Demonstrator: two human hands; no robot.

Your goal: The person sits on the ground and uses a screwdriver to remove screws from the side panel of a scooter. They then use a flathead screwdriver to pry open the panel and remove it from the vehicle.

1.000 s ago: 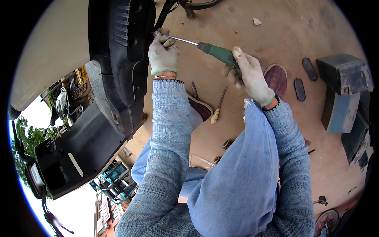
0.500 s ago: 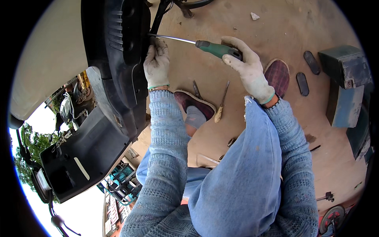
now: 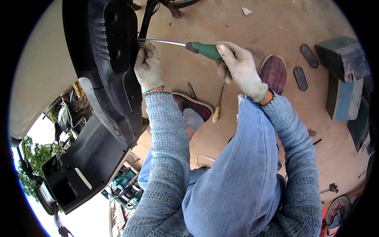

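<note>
A screwdriver with a green handle and a long metal shaft lies roughly level across the upper middle. My right hand, in a pale work glove, is closed around the end of its handle. The shaft's tip meets the edge of a scooter's black plastic body panel on the left; the tip itself is hidden. Just below the shaft, my gloved left hand is up against that edge with fingers curled together. Whatever those fingers pinch cannot be made out.
On the floor lie a second screwdriver with a pale handle, a dark tool, and two black oval pads. Dark boxes stand at the right. My shoes are planted between. A stand leg reaches in at the top.
My right hand has turned and closed more fully around the screwdriver's handle, where its fingers were spread before. My left hand stays at the panel's edge. The whole view has shifted slightly.
</note>
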